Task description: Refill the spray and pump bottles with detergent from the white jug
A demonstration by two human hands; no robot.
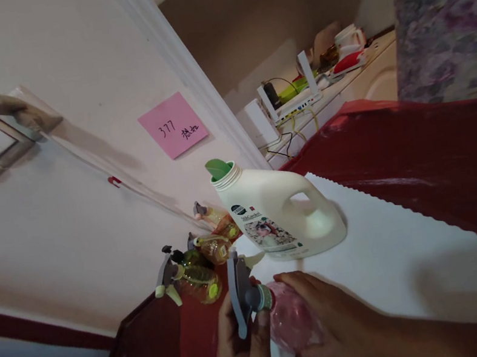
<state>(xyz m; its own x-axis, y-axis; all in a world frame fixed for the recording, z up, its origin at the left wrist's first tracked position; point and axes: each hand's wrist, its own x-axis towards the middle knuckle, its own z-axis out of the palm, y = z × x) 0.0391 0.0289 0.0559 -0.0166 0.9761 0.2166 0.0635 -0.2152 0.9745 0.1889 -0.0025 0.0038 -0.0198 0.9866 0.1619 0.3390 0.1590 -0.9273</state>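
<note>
A small pink spray bottle lies between my two hands near the front edge of a white cloth. My right hand wraps around the pink body of the bottle. My left hand pinches the grey trigger head at the bottle's collar. Just behind stands a large cream detergent jug with a handle; its cap is off and a green spout shows at the neck.
Three small amber spray bottles stand in a cluster left of the jug against the wall. A red table cover lies under the white cloth. A pink note hangs on the wall. A router and cables sit on a far counter.
</note>
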